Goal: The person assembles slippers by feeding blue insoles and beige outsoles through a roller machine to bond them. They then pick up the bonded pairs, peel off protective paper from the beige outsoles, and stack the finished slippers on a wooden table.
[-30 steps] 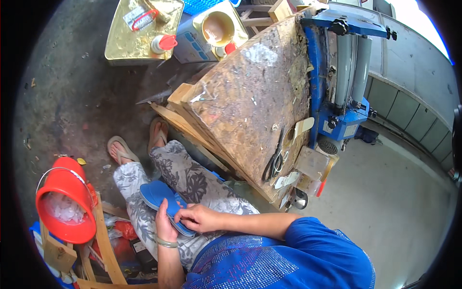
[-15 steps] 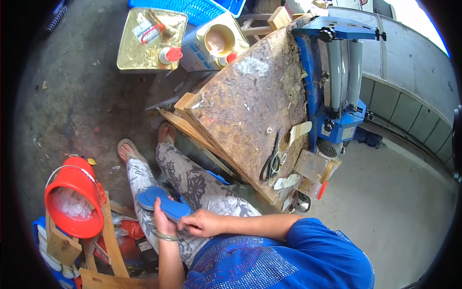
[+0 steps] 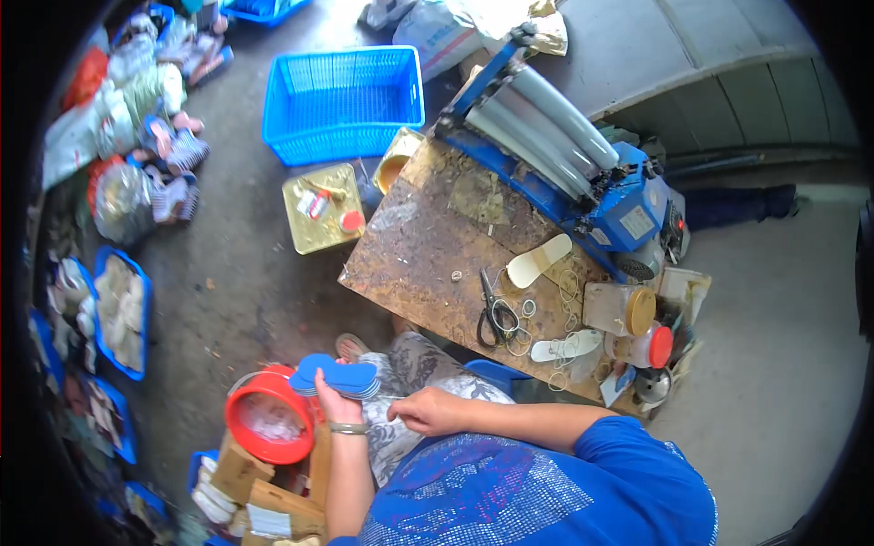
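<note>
At the lower middle of the frame, a stack of blue insoles (image 3: 337, 376) is already gathered, held up in front of the lap by the left hand (image 3: 331, 402). The left fingers are clamped on the stack, the thumb showing at its near edge. The layered edges step unevenly at the right end, so the pile looks collected but not fully squared, and it has not been set down. No tie is visible around it, though the grip hides part.

The right hand (image 3: 426, 411) is just beside the stack, apart from it, its fingers curled; a faint pale line shows near the tips, but I cannot tell whether they pinch anything.

On the desk (image 3: 401, 259), right of the frame's centre, a cream insole (image 3: 540, 261) and a white insole (image 3: 566, 346) lie outside the stack. Black-handled scissors (image 3: 499, 320) rest between them, beside loose thin bands (image 3: 528, 308). A red bucket (image 3: 284, 453) of whitish pieces is just below the stack.
</note>
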### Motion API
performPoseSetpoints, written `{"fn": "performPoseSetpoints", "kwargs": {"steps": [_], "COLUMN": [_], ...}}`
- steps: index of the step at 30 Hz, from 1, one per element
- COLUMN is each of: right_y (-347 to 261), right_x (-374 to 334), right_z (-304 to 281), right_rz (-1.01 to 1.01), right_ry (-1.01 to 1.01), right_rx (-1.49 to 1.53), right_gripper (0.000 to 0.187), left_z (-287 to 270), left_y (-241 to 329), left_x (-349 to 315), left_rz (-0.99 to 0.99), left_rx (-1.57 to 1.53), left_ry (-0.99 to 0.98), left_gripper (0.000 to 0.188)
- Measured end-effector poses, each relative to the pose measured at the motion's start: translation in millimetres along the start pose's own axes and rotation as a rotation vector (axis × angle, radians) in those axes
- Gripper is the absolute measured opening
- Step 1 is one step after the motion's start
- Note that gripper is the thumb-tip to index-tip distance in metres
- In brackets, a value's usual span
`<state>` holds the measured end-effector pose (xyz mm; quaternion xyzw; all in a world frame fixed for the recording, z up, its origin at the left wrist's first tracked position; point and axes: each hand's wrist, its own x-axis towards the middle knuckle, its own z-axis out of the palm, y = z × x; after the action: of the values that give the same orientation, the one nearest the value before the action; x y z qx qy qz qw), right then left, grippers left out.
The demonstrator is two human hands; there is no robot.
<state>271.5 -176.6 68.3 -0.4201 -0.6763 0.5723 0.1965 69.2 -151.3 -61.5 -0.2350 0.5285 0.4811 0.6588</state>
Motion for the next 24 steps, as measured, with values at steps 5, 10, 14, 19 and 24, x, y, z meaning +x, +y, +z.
{"fn": "performPoseSetpoints", "kwargs": {"steps": [5,10,14,19,24], "right_y": [-24.5,-23.3,-27.3,-52.2,-6.3], "right_x": [-33.1,-68.4,-82.9,-110.5,-135.8], "right_z": [-65.0,-98.2,-118.6,-144.0,-130.2], "right_rz": [-0.028,-0.001,-0.096,-0.180,0.152], "right_ry": [0.282,0.575,0.702,0.711,0.918], "right_rx": [-0.110,-0.113,-0.101,0.023,0.680], "right_gripper": [0.022,0.018,0.011,0.007,0.007], "left_z": [91.3,188.1,229.7,257.1,283.0], "left_y": [-1.3,-25.5,-83.6,-88.1,-76.9], "left_x": [-55.1,-143.4,-191.8,-186.0,-163.4], "left_rz": [0.198,-0.024,0.465,0.285,0.168], "left_rx": [0.094,0.061,0.452,0.416,0.382], "left_ry": [-0.237,-0.702,-0.626,-0.711,-0.815], "left_gripper": [0.040,0.038,0.028,0.031,0.039]}}
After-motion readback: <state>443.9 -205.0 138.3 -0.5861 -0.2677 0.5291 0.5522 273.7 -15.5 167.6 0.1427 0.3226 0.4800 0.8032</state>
